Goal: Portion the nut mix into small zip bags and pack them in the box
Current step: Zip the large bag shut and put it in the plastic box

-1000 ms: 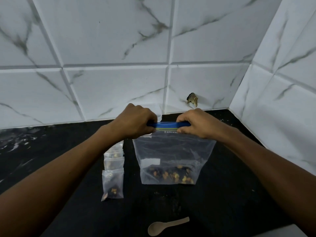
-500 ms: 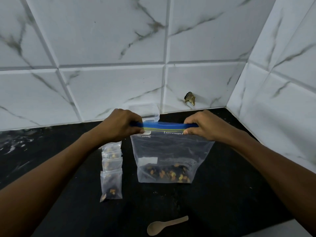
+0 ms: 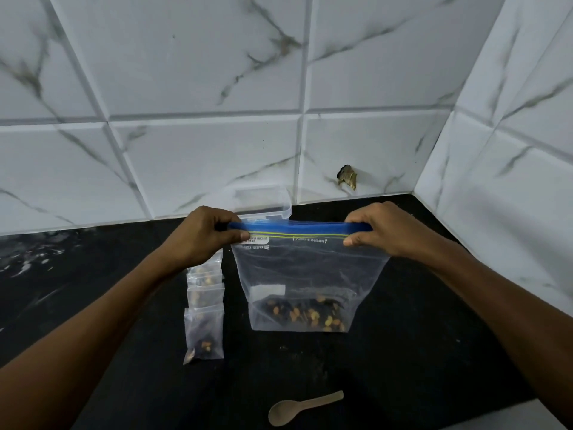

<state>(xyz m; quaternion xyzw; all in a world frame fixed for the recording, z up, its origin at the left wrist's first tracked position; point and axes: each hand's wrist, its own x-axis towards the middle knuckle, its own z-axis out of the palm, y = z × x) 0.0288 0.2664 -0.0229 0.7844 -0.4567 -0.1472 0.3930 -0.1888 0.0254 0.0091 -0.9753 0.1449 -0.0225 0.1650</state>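
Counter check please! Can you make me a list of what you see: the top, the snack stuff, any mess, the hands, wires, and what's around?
Surface: black counter, some crumbs.
Job's things: big bag upright, few nuts at bottom; small bags filled, in a row on its left; clear box behind.
Clutter: spoon lying near the front edge.
Grippers: left hand and right hand pinch the ends of the blue zip strip.
Cables: nothing seen.
Surroundings: white marble tiles; chipped hole.

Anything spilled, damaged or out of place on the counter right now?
One oddity: a chipped hole in the wall tile just above the counter, behind the large zip bag. A few specks lie on the counter before the bag, possibly crumbs. The small bags and spoon lie tidy.
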